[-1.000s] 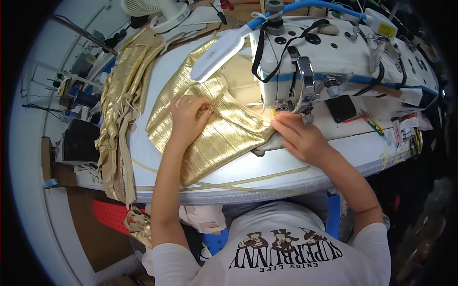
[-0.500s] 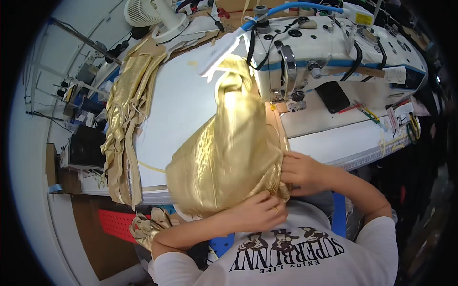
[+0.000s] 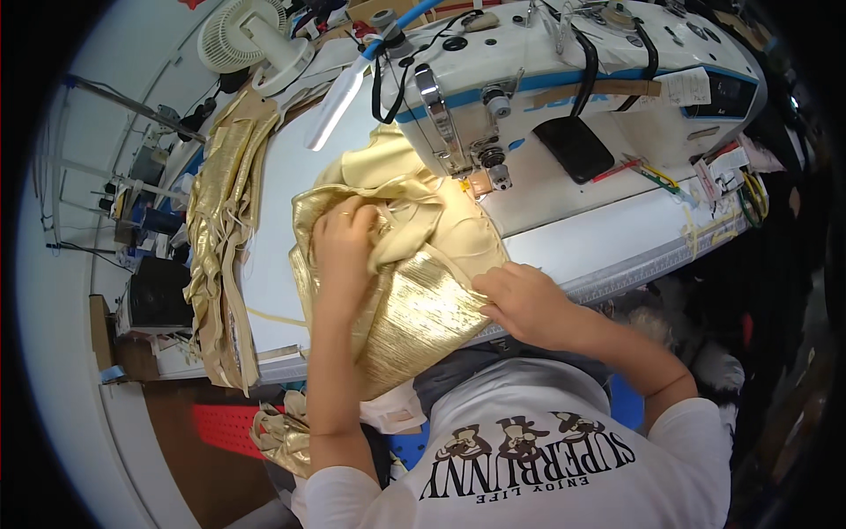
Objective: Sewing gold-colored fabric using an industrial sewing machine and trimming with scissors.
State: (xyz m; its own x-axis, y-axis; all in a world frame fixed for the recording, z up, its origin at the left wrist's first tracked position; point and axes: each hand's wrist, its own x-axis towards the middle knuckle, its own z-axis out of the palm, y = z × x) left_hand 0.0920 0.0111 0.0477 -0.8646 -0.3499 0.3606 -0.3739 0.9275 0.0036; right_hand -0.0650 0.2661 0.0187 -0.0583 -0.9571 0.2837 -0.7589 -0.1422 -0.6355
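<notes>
A gold, crinkled metallic garment [image 3: 419, 331] with a cream lining [image 3: 463, 238] lies bunched below the needle area [image 3: 476, 183] of a white sewing machine [image 3: 520, 53], hanging over the table's front edge. My left hand [image 3: 344, 247] has its fingers curled over the folded upper left of the garment, holding it. My right hand [image 3: 520, 300] pinches the garment's right edge near the front of the table. A white lamp [image 3: 335, 106] on a blue gooseneck hangs over the cloth.
A long pile of gold pieces [image 3: 220, 238] lies on the white table [image 3: 599, 256] at left, with a white fan [image 3: 238, 44] behind. Right of the needle are a black phone-like slab [image 3: 573, 148], scissors and small tools [image 3: 670, 189]. A red perforated panel [image 3: 225, 428] shows below the table.
The garment has been pulled toward me and turned, now showing more lining. My left hand has moved from the front edge up onto the folds. My right hand has shifted slightly left and up.
</notes>
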